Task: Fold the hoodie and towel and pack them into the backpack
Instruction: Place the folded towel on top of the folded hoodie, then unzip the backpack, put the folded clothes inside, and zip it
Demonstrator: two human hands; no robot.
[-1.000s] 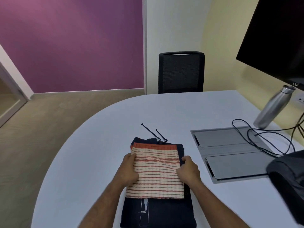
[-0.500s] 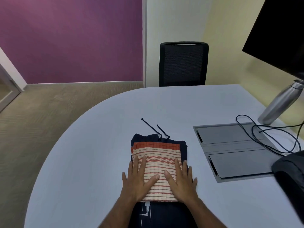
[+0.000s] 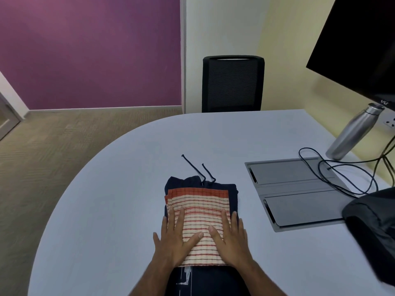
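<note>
Ribbed woven towel [image 3: 197,212]; matt cloth hoodie [image 3: 213,280]; brushed-metal bottle [image 3: 352,133]; smooth table [image 3: 106,210].

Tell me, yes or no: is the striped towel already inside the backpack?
No. The striped towel lies folded on the dark hoodie on the table, under both flat hands, while the backpack sits apart at the right.

Small pale letters, seemingly "vu", sit on the black wall-mounted screen's [image 3: 363,50] lower edge, right of frame.
</note>
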